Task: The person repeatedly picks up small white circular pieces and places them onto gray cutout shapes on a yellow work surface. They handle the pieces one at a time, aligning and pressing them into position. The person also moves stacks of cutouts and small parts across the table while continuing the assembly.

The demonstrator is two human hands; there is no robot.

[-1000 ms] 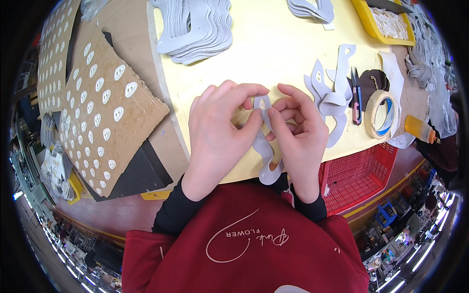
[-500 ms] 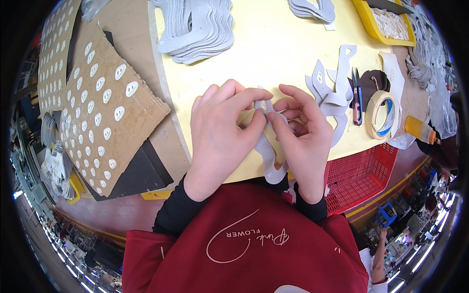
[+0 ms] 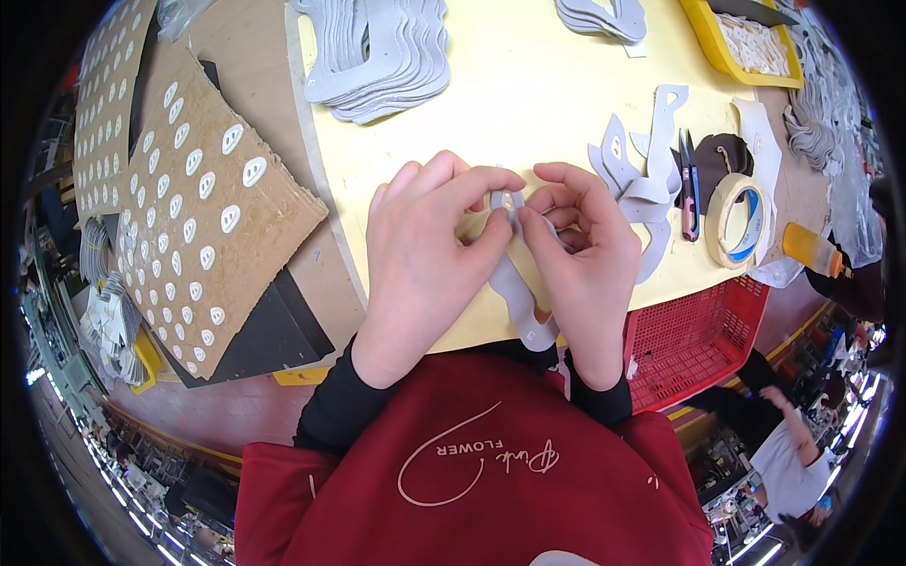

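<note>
Over the front part of the yellow-covered table, a curved grey cut fabric piece [image 3: 512, 292] is pinched between my two hands. My left hand [image 3: 420, 250] has thumb and forefinger closed at its upper end, beside a small pale patch with holes [image 3: 508, 200]. Thumb and bent fingers of my right hand [image 3: 593, 253] grip the same end from the right, hiding part of it. The long lower end hangs towards my red apron [image 3: 472, 453]. Whether a smaller part sits between the fingertips cannot be made out.
Left lies a brown board [image 3: 212, 156] bearing rows of small white ovals. Grey pieces are stacked [image 3: 401, 80] at the back. On the right are loose grey cut-outs [image 3: 651, 189], snips [image 3: 690, 193], a tape roll [image 3: 724, 241], a yellow tray [image 3: 706, 42] and a red basket [image 3: 694, 330].
My hands have shifted only slightly, still pinching the grey piece, whose lower end has swung a little to the right. A person in a white top has come into view at lower right.
</note>
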